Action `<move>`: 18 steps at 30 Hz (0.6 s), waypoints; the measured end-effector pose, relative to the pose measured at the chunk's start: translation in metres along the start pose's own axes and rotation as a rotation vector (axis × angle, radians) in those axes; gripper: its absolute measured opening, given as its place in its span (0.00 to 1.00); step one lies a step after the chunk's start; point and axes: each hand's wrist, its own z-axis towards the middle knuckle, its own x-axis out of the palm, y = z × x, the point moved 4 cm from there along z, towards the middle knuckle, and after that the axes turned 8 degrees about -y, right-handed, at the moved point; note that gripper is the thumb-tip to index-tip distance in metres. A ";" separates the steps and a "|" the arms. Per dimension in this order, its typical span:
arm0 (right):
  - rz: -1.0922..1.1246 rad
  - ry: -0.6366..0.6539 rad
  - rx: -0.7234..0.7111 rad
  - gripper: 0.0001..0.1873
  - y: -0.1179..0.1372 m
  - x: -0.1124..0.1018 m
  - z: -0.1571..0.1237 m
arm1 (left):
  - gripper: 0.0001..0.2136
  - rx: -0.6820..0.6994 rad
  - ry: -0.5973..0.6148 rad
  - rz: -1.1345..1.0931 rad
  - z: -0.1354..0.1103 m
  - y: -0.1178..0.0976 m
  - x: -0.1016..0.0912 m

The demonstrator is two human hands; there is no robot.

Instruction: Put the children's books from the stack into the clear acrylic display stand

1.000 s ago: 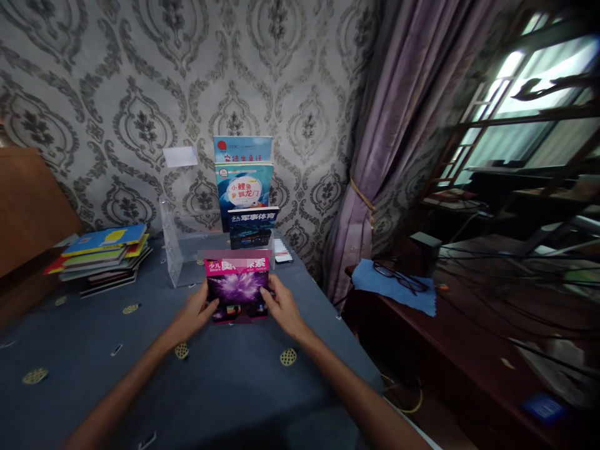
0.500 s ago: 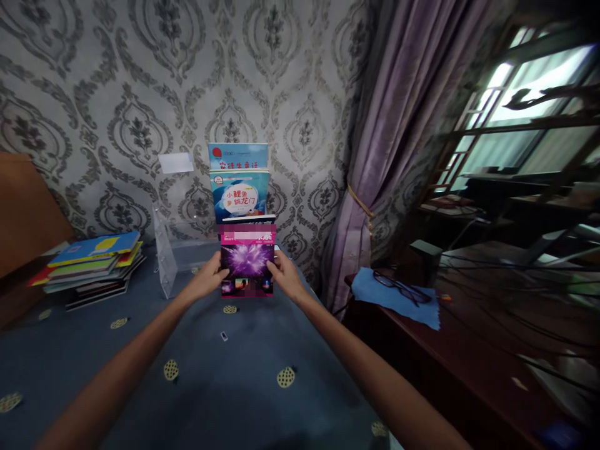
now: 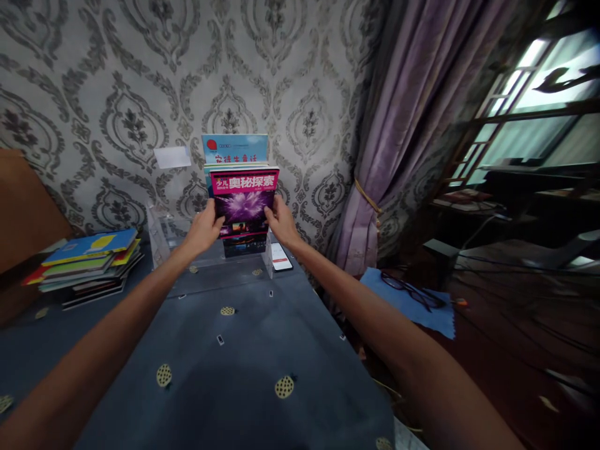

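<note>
A pink-and-purple children's book (image 3: 245, 206) is held upright between my hands, its cover facing me. My left hand (image 3: 205, 226) grips its left edge, thumb on the front. On the opposite edge, my right hand (image 3: 282, 222) pinches it the same way. Behind it, a light-blue book (image 3: 237, 149) stands tallest, with the edges of other books in between. Below the held book shows the lower part of a dark book (image 3: 246, 247). These books stand in a clear plastic display rack (image 3: 157, 240), whose lower parts reach in front of the dark book.
A smartphone (image 3: 282, 257) with a lit screen lies right of the rack. At left sits a stack of books (image 3: 89, 265) on the blue patterned tablecloth (image 3: 225, 387). Glasses (image 3: 412, 290) rest on a blue cloth (image 3: 407, 309) on the dark red desk at right, among cables.
Both hands have lifted the pink-and-purple book up and away from me, over the rack. It now covers most of the blue book behind, and the rack's front and the phone have come into view.
</note>
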 end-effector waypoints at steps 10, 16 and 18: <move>-0.094 0.052 -0.021 0.08 -0.020 0.004 -0.020 | 0.15 0.041 0.041 0.209 -0.022 0.015 0.017; -0.184 0.081 -0.030 0.09 -0.035 0.010 -0.030 | 0.15 -0.009 0.095 0.240 -0.034 0.026 0.029; -0.193 0.077 -0.019 0.12 -0.037 0.012 -0.032 | 0.16 -0.076 0.116 0.310 -0.038 0.029 0.033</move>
